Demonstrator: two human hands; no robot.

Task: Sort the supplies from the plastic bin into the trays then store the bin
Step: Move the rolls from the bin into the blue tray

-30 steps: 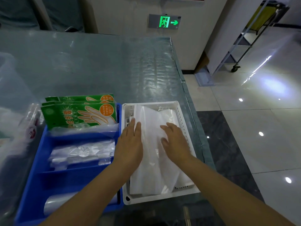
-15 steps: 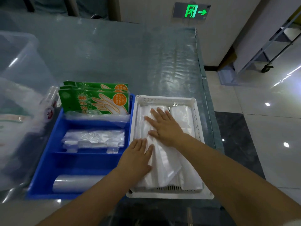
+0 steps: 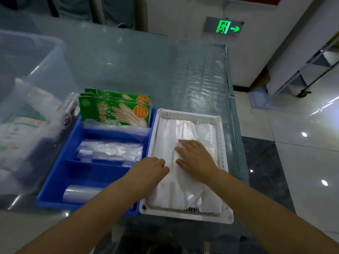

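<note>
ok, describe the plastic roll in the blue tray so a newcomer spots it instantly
Find the blue tray left of the white tray on the table. It has three compartments across; look in the one nearest the person. The roll lies there on its side, a smooth translucent cylinder, unlike the flat clear bags in the middle and the green glove packs standing at the far end.

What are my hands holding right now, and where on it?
Nothing is gripped. The right hand lies flat, fingers spread, on the white plastic bags in the white tray. The left hand rests curled at the stack's left edge; no grip shows.
</note>
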